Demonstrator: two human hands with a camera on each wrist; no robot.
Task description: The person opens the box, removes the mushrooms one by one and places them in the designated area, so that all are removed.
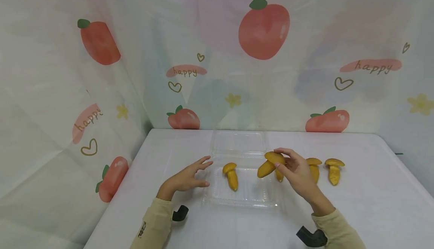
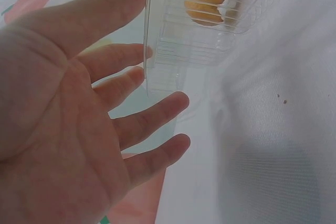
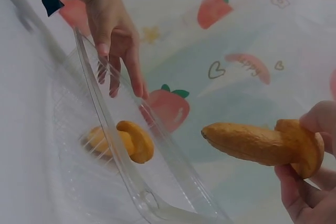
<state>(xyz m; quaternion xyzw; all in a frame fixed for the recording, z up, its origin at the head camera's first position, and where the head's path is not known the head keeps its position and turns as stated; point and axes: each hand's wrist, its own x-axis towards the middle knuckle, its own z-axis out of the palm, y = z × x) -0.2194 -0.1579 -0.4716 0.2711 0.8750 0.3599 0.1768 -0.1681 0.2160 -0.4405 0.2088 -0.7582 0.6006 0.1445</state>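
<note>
White sheeting, printed with red fruit, hangs behind the worktop, which is also white. On the worktop stands a clear plastic box, and its lid lies unfolded at the far side. Of the two hands, the left hand is beside the left rim of the box, with fingers spread and holding nothing; whether it touches the rim, I cannot tell. The right hand pinches one yellow mushroom by its cap, over the right part of the box. The filling seems to be near its beginning: one mushroom already lies inside, between the two hands and nearer to the left one. Two more mushrooms remain on the worktop, to the right of the right hand. Another yellow stem shows partly behind its fingers; if it lies inside or outside, I cannot say.
</note>
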